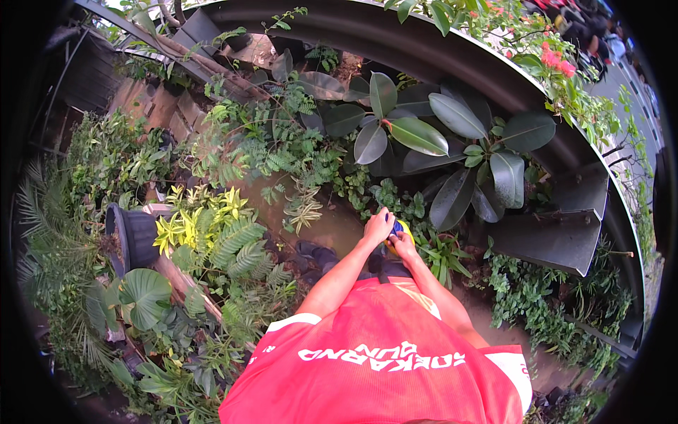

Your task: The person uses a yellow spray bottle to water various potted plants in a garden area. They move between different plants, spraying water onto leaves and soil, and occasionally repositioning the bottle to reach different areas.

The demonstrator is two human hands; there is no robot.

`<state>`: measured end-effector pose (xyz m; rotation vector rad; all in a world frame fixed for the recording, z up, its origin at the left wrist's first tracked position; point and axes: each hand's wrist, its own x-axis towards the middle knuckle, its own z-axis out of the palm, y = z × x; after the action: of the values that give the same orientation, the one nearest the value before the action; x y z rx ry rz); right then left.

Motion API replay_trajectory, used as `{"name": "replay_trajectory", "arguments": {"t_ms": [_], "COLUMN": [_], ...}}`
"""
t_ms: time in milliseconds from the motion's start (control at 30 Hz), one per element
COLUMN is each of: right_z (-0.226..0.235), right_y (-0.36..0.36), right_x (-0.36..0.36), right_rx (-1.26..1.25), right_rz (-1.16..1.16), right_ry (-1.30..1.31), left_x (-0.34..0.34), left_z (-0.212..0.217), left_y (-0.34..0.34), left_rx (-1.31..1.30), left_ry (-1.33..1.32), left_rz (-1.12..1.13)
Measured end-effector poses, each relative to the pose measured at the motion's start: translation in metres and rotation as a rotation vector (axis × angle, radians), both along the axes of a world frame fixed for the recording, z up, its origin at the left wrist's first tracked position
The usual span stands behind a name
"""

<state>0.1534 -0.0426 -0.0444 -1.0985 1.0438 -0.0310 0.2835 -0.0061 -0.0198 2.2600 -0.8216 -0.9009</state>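
Both hands meet out in front of the chest, over wet brown ground. The left hand (378, 226) is closed into a loose fist around the top of a small blue and yellow thing (400, 230); the right hand (402, 245) curls under and beside it, fingers bent against its yellow part. The thing is rounded and looks like smooth plastic, but the hands cover most of it and its kind cannot be made out.

A red shirt (381, 360) of smooth cloth fills the lower middle, with white lettering across it and white trim at the sleeves; its lower edge is cut off by the rim.

Just beyond the hands stands a rubber plant (420, 134) with broad, glossy, oval leaves, dark green. To the left are feathery ferns (236, 244) and a shrub with narrow yellow-green leaves (198, 212). A black pot (134, 237) of dull plastic lies tipped on its side near them. A round, pleated fan leaf (145, 290) sits lower left.

A dark curved kerb (395, 39) arcs behind the bed, bent by the lens. Pink flowers (558, 63) show top right, small and blurred.
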Motion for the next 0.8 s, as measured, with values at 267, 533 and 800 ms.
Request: {"name": "replay_trajectory", "arguments": {"t_ms": [267, 533, 800], "right_z": [-0.016, -0.006, 0.000], "right_y": [0.007, 0.005, 0.005], "right_x": [0.002, 0.014, 0.030], "right_rx": [-0.009, -0.062, -0.113], "right_rz": [0.032, 0.115, 0.202], "right_ry": [-0.045, -0.027, -0.078], "left_x": [0.000, 0.009, 0.021], "left_z": [0.001, 0.012, 0.013], "left_y": [0.012, 0.021, 0.029], "left_rx": [0.006, -0.017, -0.083], "left_ry": [-0.016, -0.005, -0.049], "left_rz": [0.059, 0.132, 0.204]}}
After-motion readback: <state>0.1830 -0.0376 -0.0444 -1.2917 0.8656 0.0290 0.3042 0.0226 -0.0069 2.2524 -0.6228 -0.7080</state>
